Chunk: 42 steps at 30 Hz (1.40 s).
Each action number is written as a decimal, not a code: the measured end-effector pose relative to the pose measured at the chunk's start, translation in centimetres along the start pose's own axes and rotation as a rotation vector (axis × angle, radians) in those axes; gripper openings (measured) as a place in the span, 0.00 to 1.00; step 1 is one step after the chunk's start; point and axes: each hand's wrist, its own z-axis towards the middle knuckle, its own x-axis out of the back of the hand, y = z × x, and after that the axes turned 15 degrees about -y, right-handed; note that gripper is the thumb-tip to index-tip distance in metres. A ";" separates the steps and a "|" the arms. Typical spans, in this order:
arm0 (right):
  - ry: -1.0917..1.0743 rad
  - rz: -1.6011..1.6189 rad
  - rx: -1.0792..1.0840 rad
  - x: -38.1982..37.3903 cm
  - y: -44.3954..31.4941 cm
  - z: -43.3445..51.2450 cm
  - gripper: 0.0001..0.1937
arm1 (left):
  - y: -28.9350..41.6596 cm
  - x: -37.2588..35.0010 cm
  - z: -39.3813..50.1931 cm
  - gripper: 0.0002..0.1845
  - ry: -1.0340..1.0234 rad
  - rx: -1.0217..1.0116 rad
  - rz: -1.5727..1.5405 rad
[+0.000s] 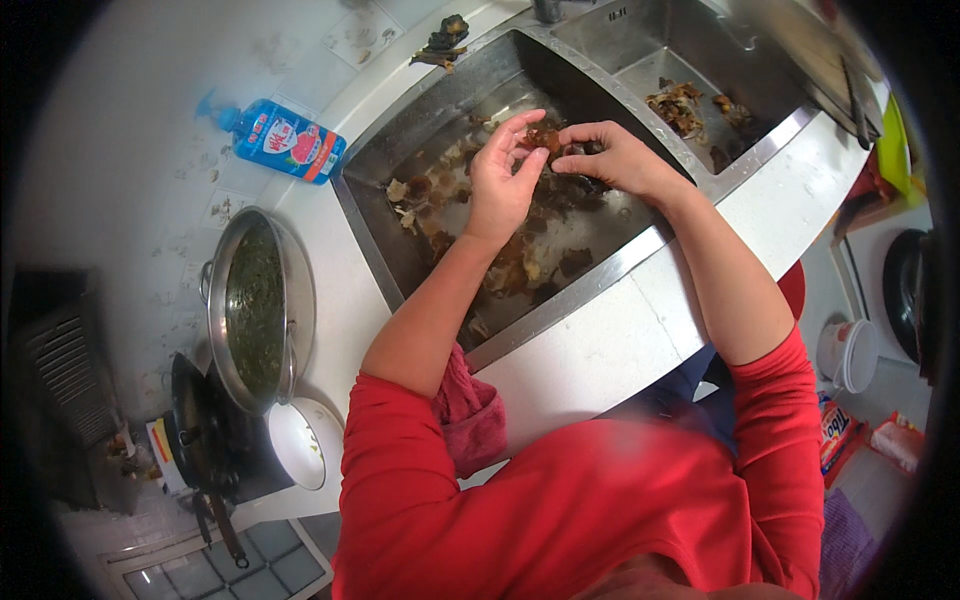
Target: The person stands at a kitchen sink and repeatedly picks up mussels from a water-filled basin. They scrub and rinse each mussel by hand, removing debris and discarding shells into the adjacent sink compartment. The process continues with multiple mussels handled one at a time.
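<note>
Over the left basin of a steel sink (495, 358), both hands meet at a wet brown mushroom piece (544, 139). My left hand (504, 176) holds it with thumb and fingertips, palm turned up. From the other side, the thumb and fingers of my right hand (619, 161) pinch at the same piece. A darker mushroom piece (589, 182) shows just beneath the right hand; whether it touches the hand is hard to tell. Murky water in the basin carries many brown and pale mushroom pieces (576, 261).
The right basin (630, 45) holds brown scraps (675, 105). Dark stems (442, 49) lie on the back ledge. A blue dish soap bottle (289, 142), a steel pot (300, 300) with greens in liquid, and a white bowl (298, 442) stand left. A red cloth (472, 420) hangs over the counter edge.
</note>
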 end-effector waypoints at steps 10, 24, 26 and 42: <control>0.003 -0.134 0.036 0.2 0.4 0.1 0.06 | 0.3 -0.3 -0.1 0.11 0.017 0.137 -0.214; -0.047 -0.215 0.044 0.3 0.4 0.0 0.06 | 0.4 -0.1 -0.2 0.10 -0.017 0.163 -0.321; -0.045 -0.227 0.012 0.3 0.2 -0.1 0.06 | 0.4 0.0 -0.3 0.10 -0.022 0.165 -0.309; -0.031 -0.282 -0.038 0.3 0.4 -0.1 0.11 | 0.3 -0.1 -0.2 0.10 -0.033 0.207 -0.318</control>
